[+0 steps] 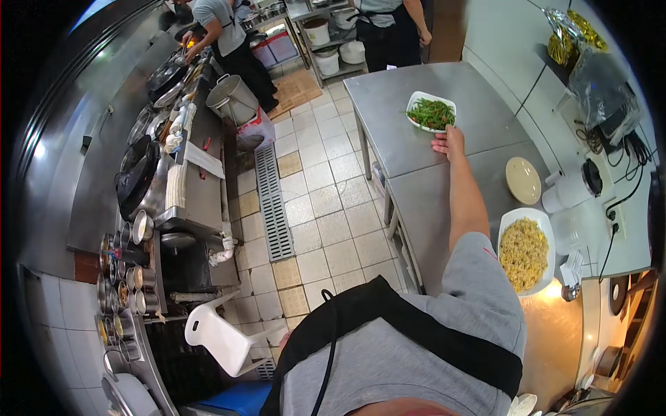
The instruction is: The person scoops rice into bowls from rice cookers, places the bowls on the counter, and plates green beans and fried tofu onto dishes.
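Note:
A white squarish dish of green beans sits on the steel table. My right hand is at its near right corner, with the thumb on the rim and the other fingers close below it. Nearer to me on the right are an empty cream plate and a white dish of fried rice. Of my left side, only a small patch of skin shows beside the dark apron; the fingers are hidden.
A white plastic chair stands to the left. Woks and metal containers line the left counter. One person works at the stove; another stands beyond the table. Cables hang at the right wall.

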Available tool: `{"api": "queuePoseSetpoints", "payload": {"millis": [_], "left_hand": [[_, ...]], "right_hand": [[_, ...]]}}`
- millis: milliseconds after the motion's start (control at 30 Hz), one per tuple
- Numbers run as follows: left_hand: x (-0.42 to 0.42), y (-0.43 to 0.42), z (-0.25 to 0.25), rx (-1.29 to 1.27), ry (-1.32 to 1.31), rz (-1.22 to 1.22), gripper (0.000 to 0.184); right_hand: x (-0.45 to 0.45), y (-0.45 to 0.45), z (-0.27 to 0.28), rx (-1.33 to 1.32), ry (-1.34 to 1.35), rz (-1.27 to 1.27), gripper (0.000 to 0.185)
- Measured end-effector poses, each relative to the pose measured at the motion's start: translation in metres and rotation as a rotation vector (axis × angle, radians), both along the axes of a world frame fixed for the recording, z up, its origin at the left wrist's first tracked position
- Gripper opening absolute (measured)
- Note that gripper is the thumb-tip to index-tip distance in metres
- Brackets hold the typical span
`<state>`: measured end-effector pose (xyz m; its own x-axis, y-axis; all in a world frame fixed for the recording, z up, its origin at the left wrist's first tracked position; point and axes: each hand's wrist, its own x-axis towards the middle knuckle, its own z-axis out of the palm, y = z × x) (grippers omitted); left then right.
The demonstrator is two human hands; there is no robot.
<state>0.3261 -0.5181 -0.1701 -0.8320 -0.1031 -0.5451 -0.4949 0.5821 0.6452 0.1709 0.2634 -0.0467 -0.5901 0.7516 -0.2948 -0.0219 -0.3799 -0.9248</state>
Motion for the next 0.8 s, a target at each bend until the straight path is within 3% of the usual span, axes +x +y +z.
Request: {"api": "queuePoseSetpoints", "payload": {"millis": [167, 300, 400, 567, 700, 800], "left_hand": [[-0.033, 0.022, -0.011, 0.213, 0.055, -0.043, 0.032], [-0.069, 0.118, 0.098, 0.413, -0.1, -0.042, 0.033], [-0.097, 0.159, 0.111, 0.558, -0.065, -0.158, 0.033], [-0.113, 0.239, 0.171, 0.705, -0.036, -0.46, 0.033], [-0.084, 0.288, 0.207, 0.871, -0.089, -0.706, 0.058], [-0.053, 0.302, 0.212, 0.888, -0.258, -0.855, 0.061]], "right_hand": [[0.001, 0.006, 0.013, 0.007, -0.083, 0.038, 0.033], [0.022, -0.014, 0.013, 0.035, -0.12, 0.014, 0.03], [0.057, -0.042, 0.013, 0.042, -0.121, 0.093, 0.029], [0.153, -0.136, 0.057, 0.057, -0.167, 0.234, 0.028], [0.269, -0.229, 0.063, 0.11, -0.19, 0.393, 0.036], [0.344, -0.298, 0.08, 0.076, -0.211, 0.357, 0.041]]}}
